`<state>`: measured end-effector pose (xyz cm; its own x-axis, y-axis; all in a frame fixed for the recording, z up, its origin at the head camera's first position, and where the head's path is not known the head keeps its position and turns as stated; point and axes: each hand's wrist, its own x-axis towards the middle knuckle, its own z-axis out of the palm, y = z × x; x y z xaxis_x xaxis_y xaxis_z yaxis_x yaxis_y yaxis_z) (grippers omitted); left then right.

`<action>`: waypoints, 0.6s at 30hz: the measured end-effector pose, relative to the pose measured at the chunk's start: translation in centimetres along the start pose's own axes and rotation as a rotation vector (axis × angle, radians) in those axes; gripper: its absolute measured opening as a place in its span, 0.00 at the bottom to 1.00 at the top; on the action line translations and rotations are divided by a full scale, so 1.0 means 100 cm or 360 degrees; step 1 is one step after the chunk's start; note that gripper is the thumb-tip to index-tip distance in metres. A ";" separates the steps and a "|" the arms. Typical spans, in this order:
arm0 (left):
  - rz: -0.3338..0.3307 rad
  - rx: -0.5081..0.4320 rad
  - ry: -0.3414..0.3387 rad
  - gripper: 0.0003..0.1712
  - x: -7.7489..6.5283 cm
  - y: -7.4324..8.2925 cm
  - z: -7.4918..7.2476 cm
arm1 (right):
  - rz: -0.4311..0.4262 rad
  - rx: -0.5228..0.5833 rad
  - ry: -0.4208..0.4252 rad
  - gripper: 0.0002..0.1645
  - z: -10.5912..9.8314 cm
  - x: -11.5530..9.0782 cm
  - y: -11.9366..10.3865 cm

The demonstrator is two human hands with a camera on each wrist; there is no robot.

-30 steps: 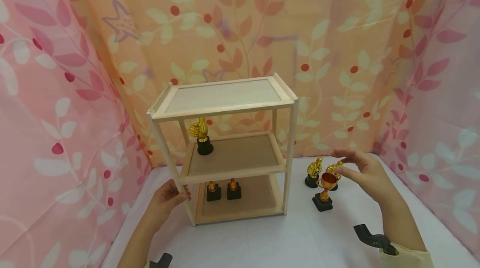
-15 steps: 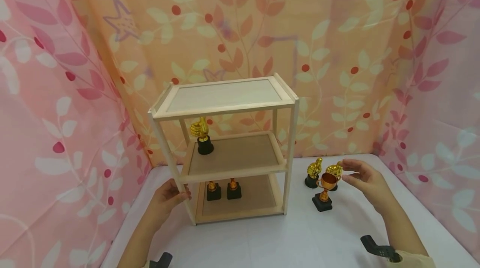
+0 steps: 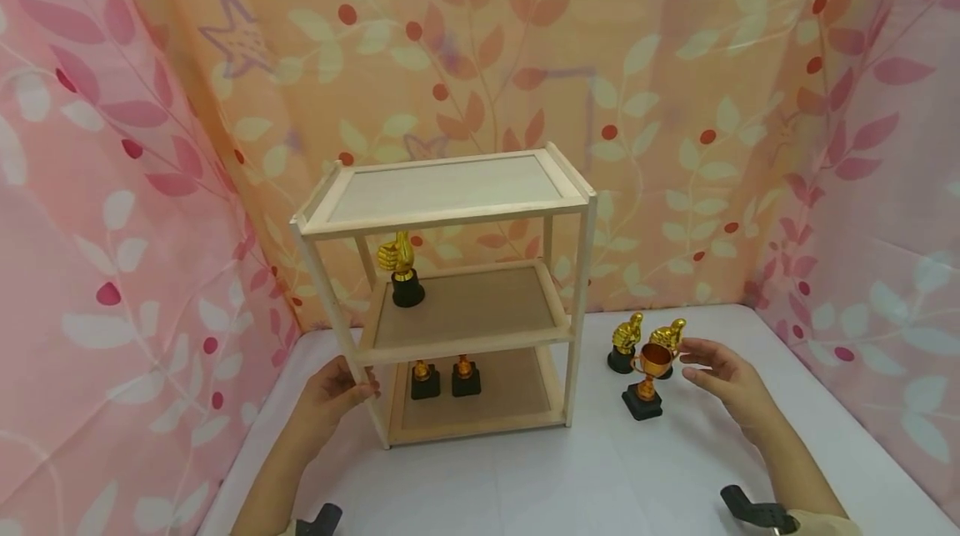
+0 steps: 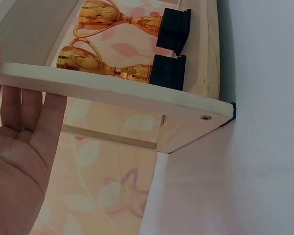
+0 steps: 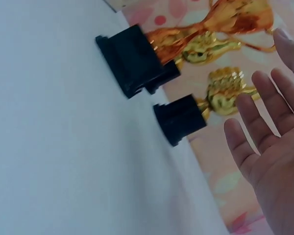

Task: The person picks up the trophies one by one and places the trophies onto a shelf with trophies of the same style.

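Note:
My left hand grips the front left post of a wooden three-tier shelf, with the fingers passing behind the post in the left wrist view. My right hand is just right of a trophy group, fingers extended and thumb apart. Nearest me in that group stands an orange-gold trophy cup on a black base. Behind it are two gold thumbs-up trophies, the right one partly hidden by the cup. Whether my fingertips touch a trophy, I cannot tell.
Another thumbs-up trophy stands at the left of the middle tier. On the bottom tier are two trophy cups, their tops hidden in the head view. A white cloth covers the table, and patterned curtains surround it.
My right hand has come down from above the trophies to their right side, and its thumb has drawn back from the cup. My left hand stays on the post.

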<state>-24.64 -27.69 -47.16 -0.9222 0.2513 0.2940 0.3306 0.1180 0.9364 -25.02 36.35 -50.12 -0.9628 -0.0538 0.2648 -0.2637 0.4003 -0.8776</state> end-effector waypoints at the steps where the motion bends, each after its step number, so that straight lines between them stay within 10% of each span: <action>1: -0.0003 0.0003 0.0002 0.14 0.000 0.000 -0.001 | 0.0006 -0.0001 -0.0001 0.31 0.001 0.000 0.003; 18: -0.0060 0.0013 0.0024 0.16 -0.001 0.002 0.000 | 0.0046 0.0091 -0.0221 0.29 0.016 -0.005 0.026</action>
<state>-24.45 -27.73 -46.97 -0.9369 0.2322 0.2614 0.2972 0.1350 0.9452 -25.36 35.96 -53.18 -0.9679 -0.1708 0.1845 -0.2347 0.3508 -0.9065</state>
